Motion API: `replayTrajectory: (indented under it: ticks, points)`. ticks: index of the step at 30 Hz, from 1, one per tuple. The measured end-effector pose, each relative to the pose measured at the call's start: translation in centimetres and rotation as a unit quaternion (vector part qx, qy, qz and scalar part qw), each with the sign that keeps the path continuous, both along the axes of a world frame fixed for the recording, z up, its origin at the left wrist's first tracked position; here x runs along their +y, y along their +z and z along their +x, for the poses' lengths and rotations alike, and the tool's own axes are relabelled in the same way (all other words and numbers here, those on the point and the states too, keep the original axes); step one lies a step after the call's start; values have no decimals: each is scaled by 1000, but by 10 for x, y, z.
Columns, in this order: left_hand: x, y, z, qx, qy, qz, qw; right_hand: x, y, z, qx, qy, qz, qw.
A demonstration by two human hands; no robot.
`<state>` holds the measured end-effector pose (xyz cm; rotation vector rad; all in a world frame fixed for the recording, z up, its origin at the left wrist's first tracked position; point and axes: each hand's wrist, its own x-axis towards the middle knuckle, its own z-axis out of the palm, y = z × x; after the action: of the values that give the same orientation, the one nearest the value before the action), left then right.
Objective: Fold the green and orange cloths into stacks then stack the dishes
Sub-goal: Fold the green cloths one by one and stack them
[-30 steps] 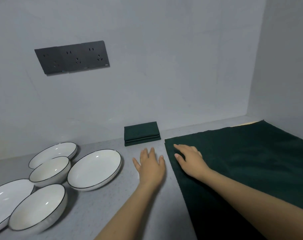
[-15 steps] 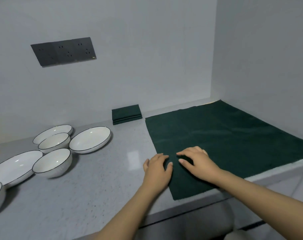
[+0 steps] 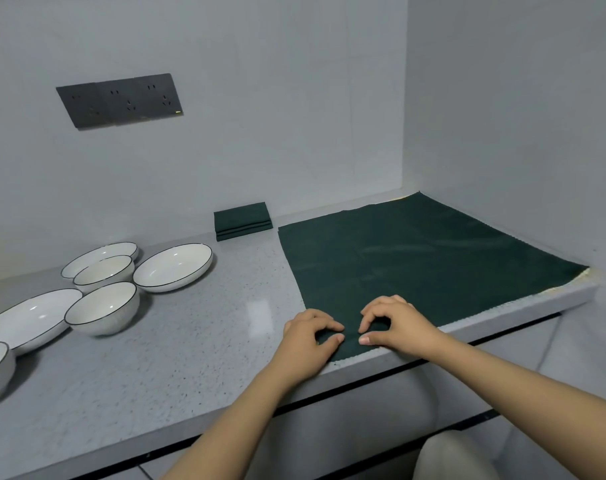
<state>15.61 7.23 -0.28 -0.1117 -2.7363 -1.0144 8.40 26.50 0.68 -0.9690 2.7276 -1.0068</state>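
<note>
Green cloth (image 3: pixel 416 258) corner betw. fingertips (image 3: pixel 337 338)

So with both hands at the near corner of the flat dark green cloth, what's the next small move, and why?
Probably lift that corner and carry it toward the far edge to start a fold. The left hand and right hand pinch the flat dark green cloth, which lies fully spread on the grey countertop; a folded green stack already sits behind.

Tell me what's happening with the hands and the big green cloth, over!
Left hand and right hand pinching near corner of flat green cloth. Nothing folded on it yet. Nothing in the way.
</note>
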Motion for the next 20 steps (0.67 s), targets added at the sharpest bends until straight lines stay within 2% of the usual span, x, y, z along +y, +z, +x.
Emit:
replayTrajectory:
  ticks: [7,11,16,20]
  points:
    - [0,9,2,-50,-20,28,998,-6,2,-4,-6,-31,-3,1000]
    - [1,12,-2,-53,0,25,998,-8,9,-9,-40,-49,-35,997]
    - [4,13,-13,-43,46,93,994,-7,19,-12,-55,-33,-68,996]
    - [-5,17,-19,-65,51,89,993,10,27,-11,-56,-6,-58,997]
